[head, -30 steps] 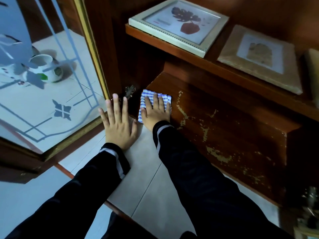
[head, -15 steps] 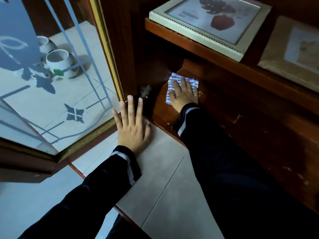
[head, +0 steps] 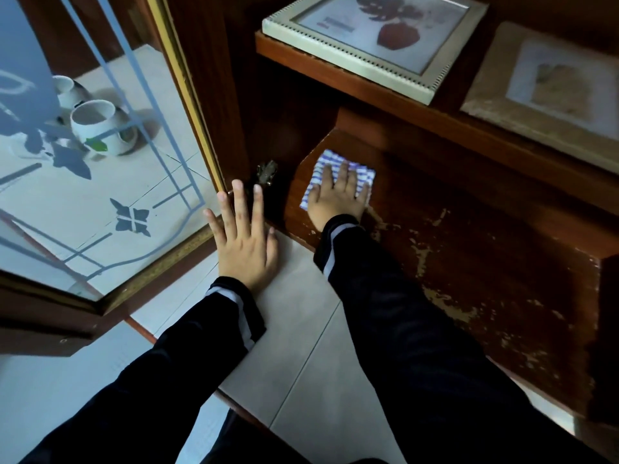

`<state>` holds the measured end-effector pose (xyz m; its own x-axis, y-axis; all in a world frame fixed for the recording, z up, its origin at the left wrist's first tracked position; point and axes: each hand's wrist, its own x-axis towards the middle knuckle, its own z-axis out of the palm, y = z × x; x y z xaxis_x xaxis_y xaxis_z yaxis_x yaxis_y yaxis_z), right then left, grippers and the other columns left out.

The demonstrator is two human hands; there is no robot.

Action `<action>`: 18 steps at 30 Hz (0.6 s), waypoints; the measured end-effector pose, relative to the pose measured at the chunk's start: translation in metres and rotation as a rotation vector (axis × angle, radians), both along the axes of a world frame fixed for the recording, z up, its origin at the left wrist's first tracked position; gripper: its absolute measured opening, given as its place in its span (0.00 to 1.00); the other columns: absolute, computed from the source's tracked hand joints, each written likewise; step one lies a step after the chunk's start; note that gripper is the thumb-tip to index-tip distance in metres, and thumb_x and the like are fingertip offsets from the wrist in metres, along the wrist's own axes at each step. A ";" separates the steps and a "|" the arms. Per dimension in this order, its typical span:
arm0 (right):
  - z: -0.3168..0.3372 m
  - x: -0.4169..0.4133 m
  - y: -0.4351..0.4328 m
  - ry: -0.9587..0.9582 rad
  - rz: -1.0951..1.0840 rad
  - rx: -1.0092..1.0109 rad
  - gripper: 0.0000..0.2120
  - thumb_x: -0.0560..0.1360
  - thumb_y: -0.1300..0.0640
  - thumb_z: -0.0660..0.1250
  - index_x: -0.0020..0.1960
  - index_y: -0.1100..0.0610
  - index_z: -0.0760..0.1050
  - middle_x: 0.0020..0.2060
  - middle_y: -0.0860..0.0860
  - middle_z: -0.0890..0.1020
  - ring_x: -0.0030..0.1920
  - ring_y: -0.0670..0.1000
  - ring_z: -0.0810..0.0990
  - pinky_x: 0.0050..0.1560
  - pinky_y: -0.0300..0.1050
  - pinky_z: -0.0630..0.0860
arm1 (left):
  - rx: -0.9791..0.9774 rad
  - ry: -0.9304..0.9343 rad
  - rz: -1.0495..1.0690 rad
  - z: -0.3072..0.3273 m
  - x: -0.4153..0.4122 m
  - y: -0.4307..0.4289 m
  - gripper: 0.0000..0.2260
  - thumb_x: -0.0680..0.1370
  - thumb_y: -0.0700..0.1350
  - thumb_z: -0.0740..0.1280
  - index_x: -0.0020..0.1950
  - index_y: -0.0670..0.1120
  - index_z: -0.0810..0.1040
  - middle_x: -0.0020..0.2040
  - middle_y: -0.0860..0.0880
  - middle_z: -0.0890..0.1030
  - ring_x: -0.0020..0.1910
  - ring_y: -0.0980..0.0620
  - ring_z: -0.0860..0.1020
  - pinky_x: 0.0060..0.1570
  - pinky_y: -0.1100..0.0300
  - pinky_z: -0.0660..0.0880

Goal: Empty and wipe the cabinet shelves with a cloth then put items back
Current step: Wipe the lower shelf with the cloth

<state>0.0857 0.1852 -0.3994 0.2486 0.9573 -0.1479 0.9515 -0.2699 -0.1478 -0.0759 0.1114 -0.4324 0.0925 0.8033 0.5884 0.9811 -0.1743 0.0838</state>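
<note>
Scuffed brown wooden cabinet shelf [head: 485, 269], finish flaking | blue-white striped cloth [head: 321, 161], probably woven, near its left edge | right hand [head: 338, 199] flat, pressing cloth | left hand [head: 246, 249] spread on pale floor tile [head: 301, 316]

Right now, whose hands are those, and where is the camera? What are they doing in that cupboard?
There is no machine here. The hands belong to a person. The camera sits on that person's head and looks forward and down, so the arms seem to reach out from the bottom of the picture.

The right hand lies flat with straight fingers. It presses a blue-and-white striped cloth onto the worn brown wooden bottom shelf of the cabinet, which looks like wiping.

The left hand holds nothing. It rests flat on the pale floor tile, beside the open glass cabinet door.

On the shelf above lie a white-framed leaf picture and a brown-framed picture. Through the door's glass you can see white mugs standing on pale tiles.
</note>
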 end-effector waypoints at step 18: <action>-0.005 0.022 -0.129 -0.092 0.204 -0.001 0.33 0.82 0.43 0.51 0.79 0.50 0.39 0.78 0.54 0.38 0.78 0.54 0.36 0.74 0.58 0.36 | -0.198 0.034 -0.265 0.003 -0.024 -0.026 0.35 0.72 0.49 0.56 0.78 0.39 0.60 0.80 0.38 0.52 0.79 0.42 0.41 0.76 0.45 0.40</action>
<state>0.1077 0.0562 -0.4042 0.0620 0.9890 -0.1346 0.9959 -0.0703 -0.0577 -0.0995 0.0856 -0.4297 0.3306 0.8472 0.4160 0.9065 -0.4076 0.1097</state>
